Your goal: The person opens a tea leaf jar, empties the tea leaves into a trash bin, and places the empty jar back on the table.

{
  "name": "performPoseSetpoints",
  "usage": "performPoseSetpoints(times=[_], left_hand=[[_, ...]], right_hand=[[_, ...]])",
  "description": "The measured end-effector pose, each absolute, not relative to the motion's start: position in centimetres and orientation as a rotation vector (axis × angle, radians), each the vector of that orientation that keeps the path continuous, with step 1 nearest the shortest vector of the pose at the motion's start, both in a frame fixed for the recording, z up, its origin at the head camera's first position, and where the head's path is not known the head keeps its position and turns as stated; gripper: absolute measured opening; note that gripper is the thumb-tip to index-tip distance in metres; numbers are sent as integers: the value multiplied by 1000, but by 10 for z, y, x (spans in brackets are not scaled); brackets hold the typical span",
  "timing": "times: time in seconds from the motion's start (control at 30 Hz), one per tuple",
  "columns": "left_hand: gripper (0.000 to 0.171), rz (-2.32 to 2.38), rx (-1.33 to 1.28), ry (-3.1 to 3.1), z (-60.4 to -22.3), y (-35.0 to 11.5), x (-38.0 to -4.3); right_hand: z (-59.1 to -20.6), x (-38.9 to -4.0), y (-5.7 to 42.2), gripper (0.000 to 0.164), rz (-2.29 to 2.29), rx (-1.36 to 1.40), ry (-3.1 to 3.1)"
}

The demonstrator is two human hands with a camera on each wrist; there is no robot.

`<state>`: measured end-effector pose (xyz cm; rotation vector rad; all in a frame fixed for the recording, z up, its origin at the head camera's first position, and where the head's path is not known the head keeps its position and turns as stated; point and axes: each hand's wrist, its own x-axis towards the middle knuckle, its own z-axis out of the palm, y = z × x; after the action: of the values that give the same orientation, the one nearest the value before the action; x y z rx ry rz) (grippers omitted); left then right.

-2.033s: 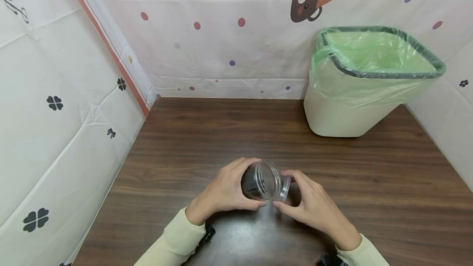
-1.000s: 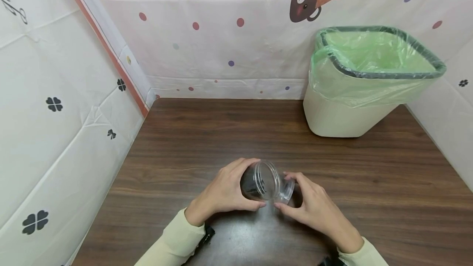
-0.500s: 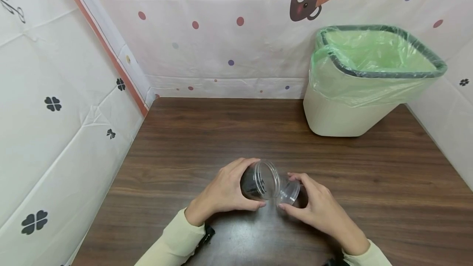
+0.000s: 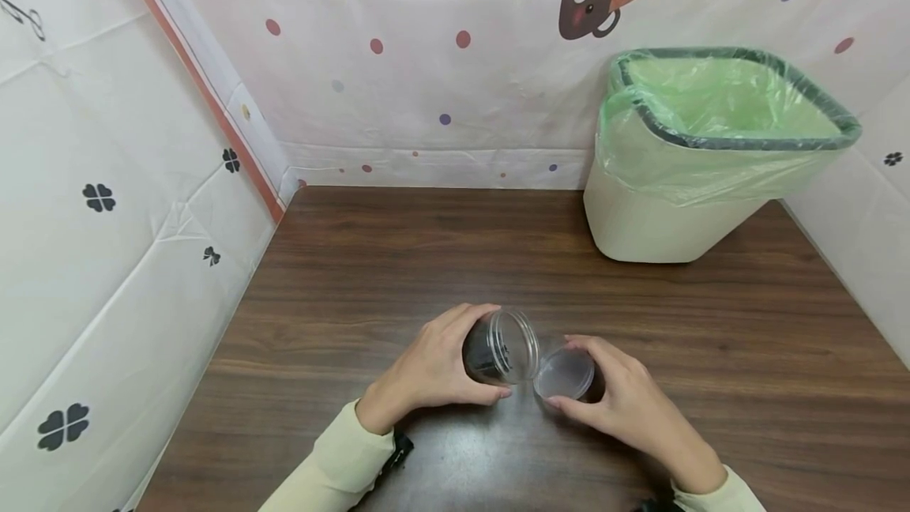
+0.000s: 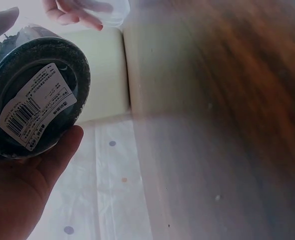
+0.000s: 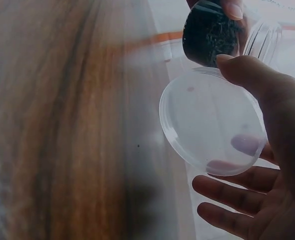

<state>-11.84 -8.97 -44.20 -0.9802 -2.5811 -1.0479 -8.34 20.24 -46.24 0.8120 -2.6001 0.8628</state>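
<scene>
My left hand [image 4: 441,362] grips a clear plastic jar [image 4: 501,346] tilted on its side, its threaded mouth facing right. Dark, shredded-looking contents fill the jar's lower part, and a barcode label [image 5: 37,105] shows on its base in the left wrist view. With thumb and fingers, my right hand [image 4: 626,397] holds a clear round lid [image 4: 565,375] by its rim. The lid is off the jar, just right of the mouth, its flat face turned up. In the right wrist view the lid [image 6: 212,120] appears in front of the jar [image 6: 210,35].
A cream waste bin [image 4: 647,220] with a green liner bag [image 4: 739,101] stands at the back right of the dark wood table [image 4: 398,251]. Patterned white sheets [image 4: 398,85] hang behind and at the sides.
The lid has come away from the jar's mouth and moved right, turning from edge-on to face-up. My right hand moved slightly right with it. The left hand and jar stay almost still.
</scene>
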Motion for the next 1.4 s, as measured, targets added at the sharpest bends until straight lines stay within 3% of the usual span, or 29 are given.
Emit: performPoseSetpoints(times=[1.4], left_hand=[[94, -1050, -992, -2595, -438, -89, -120]], right_hand=[[-471, -79, 208, 82, 686, 850, -2736]])
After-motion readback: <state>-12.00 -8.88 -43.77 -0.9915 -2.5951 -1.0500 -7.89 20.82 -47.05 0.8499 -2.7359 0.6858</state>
